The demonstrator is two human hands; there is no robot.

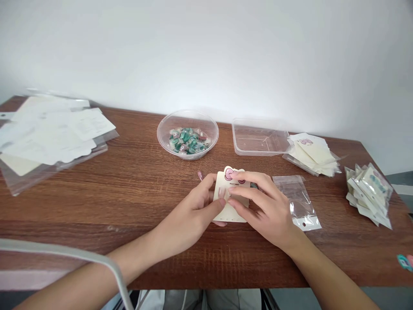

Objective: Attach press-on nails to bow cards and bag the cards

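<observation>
Left hand [190, 215] and right hand [267, 211], grips closed on a cream card [231, 213], steadied it low over the table [129, 193]; clear bag [300, 202] lay beside.

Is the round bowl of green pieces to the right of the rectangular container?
No, the bowl sits left of the rectangular container.

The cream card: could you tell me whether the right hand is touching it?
Touching: the head view shows the right hand with fingertips pressed on the cream card.

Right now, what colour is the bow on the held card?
Pink bow on a cream card; head view shows it best.
</observation>
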